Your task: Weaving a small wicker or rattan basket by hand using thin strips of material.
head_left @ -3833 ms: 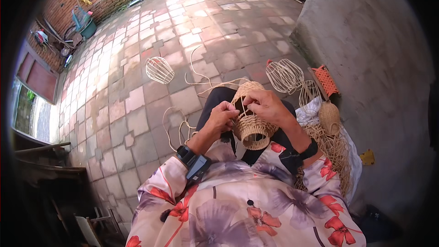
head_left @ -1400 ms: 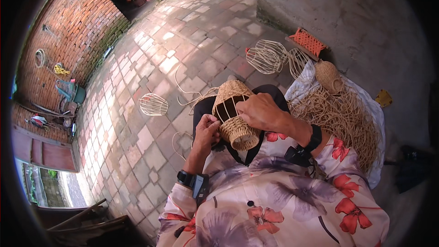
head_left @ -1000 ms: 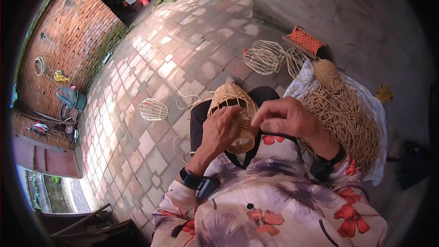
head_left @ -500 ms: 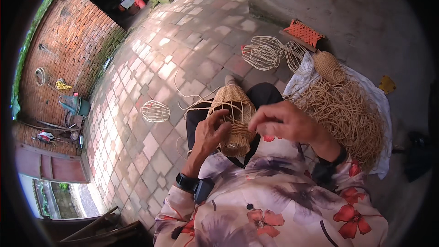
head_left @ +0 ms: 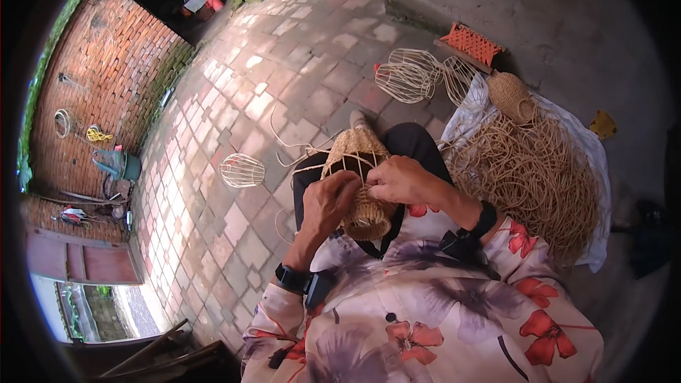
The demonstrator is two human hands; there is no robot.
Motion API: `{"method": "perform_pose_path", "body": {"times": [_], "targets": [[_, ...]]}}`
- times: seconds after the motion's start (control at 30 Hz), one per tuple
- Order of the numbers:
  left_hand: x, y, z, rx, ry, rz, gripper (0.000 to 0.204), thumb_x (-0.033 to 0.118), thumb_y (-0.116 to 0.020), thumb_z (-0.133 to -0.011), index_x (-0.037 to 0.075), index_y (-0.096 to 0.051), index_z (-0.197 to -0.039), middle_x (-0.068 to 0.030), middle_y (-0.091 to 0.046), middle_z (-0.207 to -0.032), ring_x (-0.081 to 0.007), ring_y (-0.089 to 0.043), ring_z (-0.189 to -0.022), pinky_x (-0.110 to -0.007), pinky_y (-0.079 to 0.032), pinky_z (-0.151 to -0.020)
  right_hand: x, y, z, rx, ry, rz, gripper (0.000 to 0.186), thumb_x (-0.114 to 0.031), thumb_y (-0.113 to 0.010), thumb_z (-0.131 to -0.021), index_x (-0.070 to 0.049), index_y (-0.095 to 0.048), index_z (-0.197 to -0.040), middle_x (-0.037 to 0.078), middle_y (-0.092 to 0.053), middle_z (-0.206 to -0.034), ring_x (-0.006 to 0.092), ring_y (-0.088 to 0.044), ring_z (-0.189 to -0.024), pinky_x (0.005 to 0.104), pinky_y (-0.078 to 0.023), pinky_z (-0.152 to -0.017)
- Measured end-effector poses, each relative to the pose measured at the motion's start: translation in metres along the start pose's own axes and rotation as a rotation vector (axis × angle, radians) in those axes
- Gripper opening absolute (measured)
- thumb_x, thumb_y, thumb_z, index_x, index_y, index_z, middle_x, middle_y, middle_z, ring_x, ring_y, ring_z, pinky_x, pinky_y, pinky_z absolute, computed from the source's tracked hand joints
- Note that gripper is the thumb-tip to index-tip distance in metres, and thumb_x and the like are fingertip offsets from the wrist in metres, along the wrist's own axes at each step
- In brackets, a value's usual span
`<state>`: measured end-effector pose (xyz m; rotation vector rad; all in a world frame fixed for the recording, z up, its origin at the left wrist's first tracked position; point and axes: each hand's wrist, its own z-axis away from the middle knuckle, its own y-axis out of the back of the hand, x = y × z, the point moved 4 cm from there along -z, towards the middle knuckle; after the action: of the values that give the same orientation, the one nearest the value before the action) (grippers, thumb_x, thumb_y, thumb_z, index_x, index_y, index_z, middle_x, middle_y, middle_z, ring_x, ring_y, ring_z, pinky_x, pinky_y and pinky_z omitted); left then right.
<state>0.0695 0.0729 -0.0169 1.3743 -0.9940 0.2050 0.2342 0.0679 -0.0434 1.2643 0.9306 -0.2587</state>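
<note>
A partly woven straw basket (head_left: 367, 218) rests between my knees, its narrow round mouth toward me. Bare upright ribs show in a gap between its woven neck and the woven far part. At the left of that gap, my left hand (head_left: 330, 202) is closed, its fingertips on the ribs and weave. My right hand (head_left: 406, 183) pinches at the gap's right side, close to the left fingertips. Whatever thin piece lies in that pinch is hidden. Loose straw cord (head_left: 306, 168) trails from the basket off to the left.
A heap of straw cord (head_left: 539, 184) lies on a white sheet (head_left: 601, 230) to the right, with a finished-looking woven basket (head_left: 509, 92) on it. Bare rib frames (head_left: 408, 76) lie farther off; another frame (head_left: 242, 171) is on the paving at left. An orange woven stool (head_left: 474, 44) stands by the wall.
My right hand has come down and left from beside the basket to its gap, meeting the left hand. My left hand has shifted slightly right, its fingers more closed.
</note>
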Motion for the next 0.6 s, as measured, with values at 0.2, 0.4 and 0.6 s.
{"method": "perform_pose_path", "body": {"times": [0.2, 0.4, 0.6], "targets": [[-0.009, 0.014, 0.008, 0.311, 0.212, 0.292, 0.017, 0.009, -0.063, -0.084, 0.002, -0.064, -0.100, -0.0065, -0.062, -0.085, -0.0136, -0.059, -0.072, -0.028, -0.047, -0.065, 0.024, -0.008, 0.017, 0.189, -0.148, -0.839, 0.016, -0.015, -0.066, -0.085, -0.001, -0.068, -0.092, -0.002, -0.062, -0.075, 0.0029, -0.054, -0.065, 0.0211, -0.044, -0.057], [0.029, -0.009, -0.002, 0.229, -0.119, -0.121, 0.017, 0.018, -0.068, -0.076, 0.011, -0.069, -0.092, -0.0055, -0.060, -0.078, -0.0271, -0.058, -0.077, -0.037, -0.046, -0.072, 0.031, 0.011, 0.026, 0.271, -0.108, -0.762, 0.013, -0.012, -0.062, -0.088, 0.000, -0.066, -0.091, -0.002, -0.059, -0.069, 0.0024, -0.052, -0.061, 0.0189, -0.041, -0.053], [0.045, -0.034, -0.022, 0.139, -0.231, -0.257, 0.018, 0.026, -0.068, -0.076, 0.013, -0.071, -0.088, -0.0026, -0.061, -0.076, -0.0221, -0.055, -0.082, -0.037, -0.036, -0.074, 0.028, 0.029, 0.032, 0.231, -0.180, -0.765, 0.009, -0.008, -0.061, -0.089, -0.001, -0.063, -0.093, -0.001, -0.060, -0.074, 0.0038, -0.055, -0.063, 0.0189, -0.047, -0.055]]}}
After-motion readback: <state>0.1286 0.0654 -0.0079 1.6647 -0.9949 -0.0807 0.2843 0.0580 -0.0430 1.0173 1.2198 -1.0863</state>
